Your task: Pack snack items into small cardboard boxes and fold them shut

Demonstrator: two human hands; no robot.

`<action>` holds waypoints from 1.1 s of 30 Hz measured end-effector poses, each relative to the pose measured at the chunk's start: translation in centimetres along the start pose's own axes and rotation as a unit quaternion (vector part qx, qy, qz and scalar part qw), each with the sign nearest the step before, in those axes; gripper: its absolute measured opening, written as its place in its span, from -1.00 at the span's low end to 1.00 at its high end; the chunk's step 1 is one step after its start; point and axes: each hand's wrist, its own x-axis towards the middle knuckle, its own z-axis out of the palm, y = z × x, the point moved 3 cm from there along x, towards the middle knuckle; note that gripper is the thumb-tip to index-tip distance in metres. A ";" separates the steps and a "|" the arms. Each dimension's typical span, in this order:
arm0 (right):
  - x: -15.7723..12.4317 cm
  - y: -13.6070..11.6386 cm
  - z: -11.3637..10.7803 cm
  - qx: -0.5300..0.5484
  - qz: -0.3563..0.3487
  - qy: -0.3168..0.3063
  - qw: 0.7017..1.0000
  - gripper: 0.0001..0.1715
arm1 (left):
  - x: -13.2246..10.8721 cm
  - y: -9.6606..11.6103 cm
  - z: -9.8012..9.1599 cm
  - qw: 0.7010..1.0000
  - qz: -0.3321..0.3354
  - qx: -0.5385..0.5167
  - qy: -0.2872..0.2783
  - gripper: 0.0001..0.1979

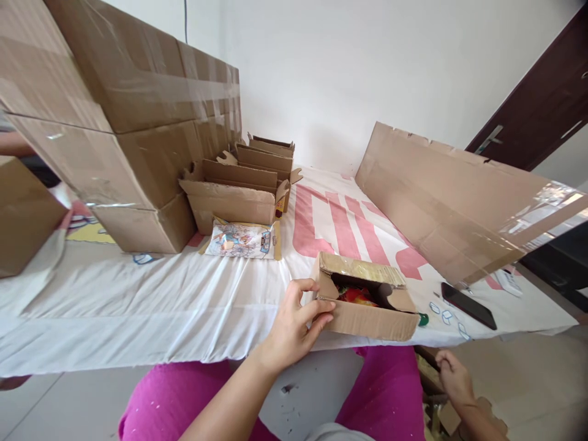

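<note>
A small open cardboard box [367, 318] sits at the near edge of the table, with red and yellow contents showing inside. My left hand [294, 324] grips its left corner, thumb and fingers closed on the cardboard. My right hand [452, 375] is low, below the table edge at the right, fingers curled on brown cardboard pieces [441, 398] beside my leg; what exactly it holds is unclear.
Large taped cartons [128, 110] stack at the left. Several open small boxes [239, 190] stand behind a printed packet [241, 240]. A flattened cardboard sheet [459, 202] leans at the right above a black phone [468, 304]. A white printed cloth [138, 300] covers the table.
</note>
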 end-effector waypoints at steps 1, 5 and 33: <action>1.0 -1.2 -1.1 0.043 0.003 0.029 0.999 -0.74 | 0.0 0.0 0.0 1.000 0.001 0.001 0.000 -0.78; 4.1 -8.7 -5.6 0.225 -0.040 0.184 0.956 -0.80 | 0.0 -0.1 -0.1 1.000 0.003 0.006 0.002 -0.78; 8.9 -32.6 -2.0 -0.141 -0.394 -0.233 0.878 0.13 | -0.3 -0.3 -0.1 1.000 -0.004 -0.001 -0.016 -0.73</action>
